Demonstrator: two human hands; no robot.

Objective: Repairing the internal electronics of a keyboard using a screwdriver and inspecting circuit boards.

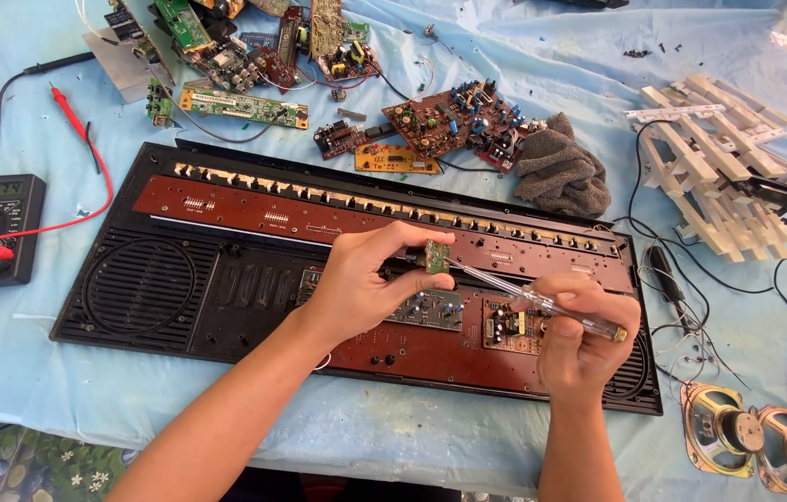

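right hand [577, 335] grips a clear screwdriver [528, 299], its shaft slanting up-left to the small green board [437, 257] pinched in left hand [361, 284], the nearer to it. below both lies the open black case [147, 288]; beyond, a grey rag [561, 172].

One head-worn camera looks steeply down, close over the cloth-covered table [468, 428].
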